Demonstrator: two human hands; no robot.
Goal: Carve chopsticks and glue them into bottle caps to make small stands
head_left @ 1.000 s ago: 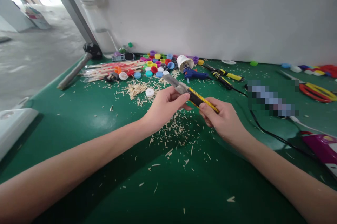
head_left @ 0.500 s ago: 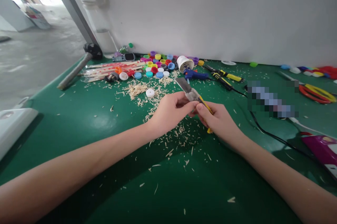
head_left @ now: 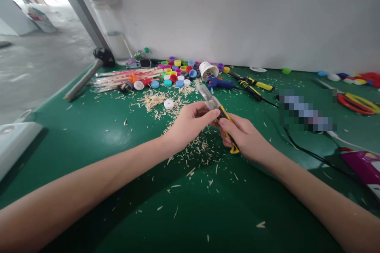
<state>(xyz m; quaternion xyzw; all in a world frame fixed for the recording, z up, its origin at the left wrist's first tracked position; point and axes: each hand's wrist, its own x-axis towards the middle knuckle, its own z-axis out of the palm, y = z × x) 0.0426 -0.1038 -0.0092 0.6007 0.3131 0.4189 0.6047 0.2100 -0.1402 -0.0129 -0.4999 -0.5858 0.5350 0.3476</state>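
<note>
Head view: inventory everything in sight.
Utility knife: one, yellow-black, centre
Wood shavings: many, pale, centre
Bottle caps: many, multicoloured, mostly far edge
Cup: one, white, tipped, far edge
Glue gun: one, blue, before cup
Wrapped sticks: several, pale, far left
Hammer: one, black-headed, far left
Smartwatch: one, dark, behind sticks
Pliers: apparently one, yellow-black, right of cup
Scissors: one, red-yellow, right
Pixelated object: one, bluish, right
Unclear device: one, magenta, right edge
Cables: some, black and white, right
Unclear item: one, white, left edge
Table: one, green, beneath
Wall: one, grey, behind
Hands: two, bare, on knife
</note>
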